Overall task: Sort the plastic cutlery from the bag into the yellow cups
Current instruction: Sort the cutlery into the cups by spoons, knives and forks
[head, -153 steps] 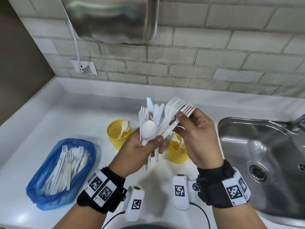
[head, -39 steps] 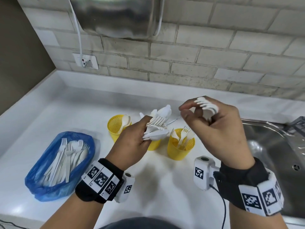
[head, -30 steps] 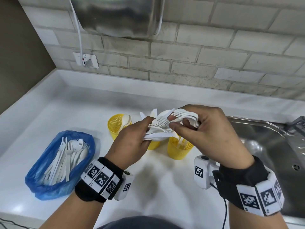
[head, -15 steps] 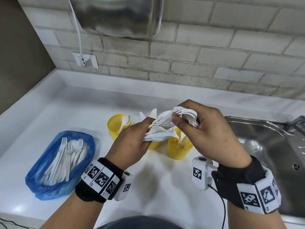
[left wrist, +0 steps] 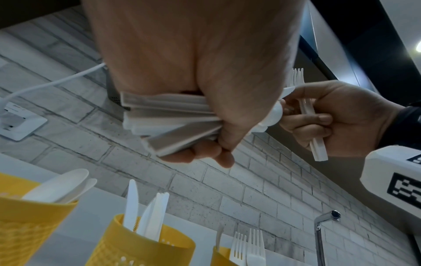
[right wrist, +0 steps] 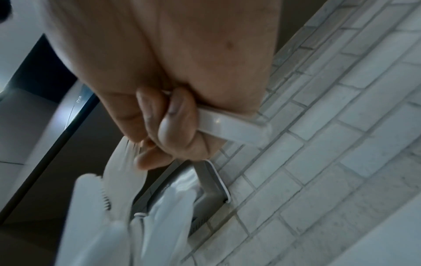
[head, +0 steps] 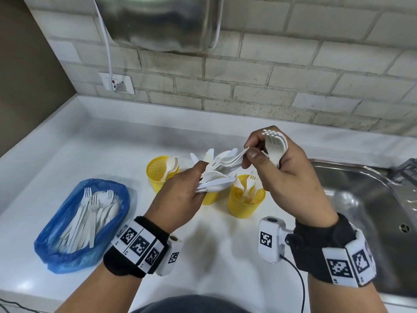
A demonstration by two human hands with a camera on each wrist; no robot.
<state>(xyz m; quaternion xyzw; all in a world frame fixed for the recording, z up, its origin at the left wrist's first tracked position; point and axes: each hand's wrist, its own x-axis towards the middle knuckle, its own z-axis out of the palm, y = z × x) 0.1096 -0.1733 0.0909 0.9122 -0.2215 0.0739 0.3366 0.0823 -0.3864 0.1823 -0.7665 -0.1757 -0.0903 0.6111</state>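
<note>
My left hand [head: 198,177] grips a fanned bundle of white plastic cutlery [head: 216,175] sideways above the yellow cups. My right hand [head: 250,150] holds a few forks [head: 275,145] in its curled fingers, while thumb and forefinger pinch the end of another piece in the bundle. The left cup [head: 158,175] holds spoons, the right cup [head: 244,204] forks. The middle cup [left wrist: 145,248] holds knives and is mostly hidden behind my left hand in the head view. A blue bag [head: 79,222] with more cutlery lies at the left.
A steel sink [head: 361,199] with a tap [left wrist: 325,217] takes up the right side. A brick wall stands behind, with a socket [head: 117,83] and a steel appliance [head: 162,21] hanging above. Bare white counter [head: 214,256] lies in front of the cups.
My right hand has lifted up and to the right, drawing one piece out of the bundle by its end. The left hand and its bundle have stayed in place.
</note>
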